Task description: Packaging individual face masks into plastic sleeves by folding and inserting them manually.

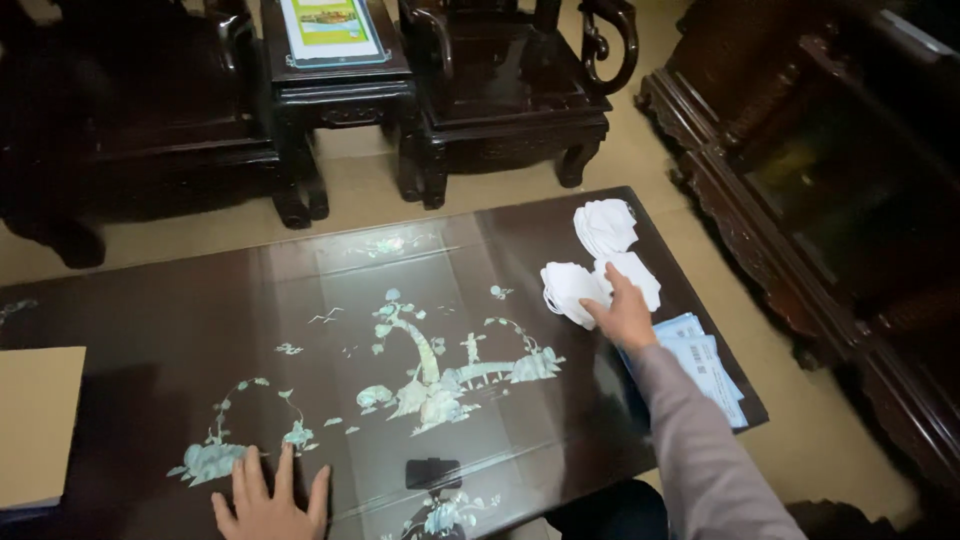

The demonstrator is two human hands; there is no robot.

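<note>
My right hand (pixel 624 315) reaches across the dark inlaid table (pixel 150 330) and rests its fingers on a stack of white face masks (pixel 568 290). A second stack (pixel 640 278) lies right beside my fingers, and a third stack (pixel 604 225) sits further back near the table's far edge. Whether my fingers pinch a mask is hard to tell. My left hand (pixel 270 495) lies flat on the table near its front edge, fingers spread, holding nothing. Light blue printed packets (pixel 705 365) lie under my right forearm at the table's right end.
A small black object (pixel 432 472) lies on the table near the front edge. A tan cardboard box (pixel 35 425) sits at the left end. Dark carved wooden chairs (pixel 510 85) and a side table (pixel 335 90) with a booklet stand behind. A wooden cabinet (pixel 830 200) is at right.
</note>
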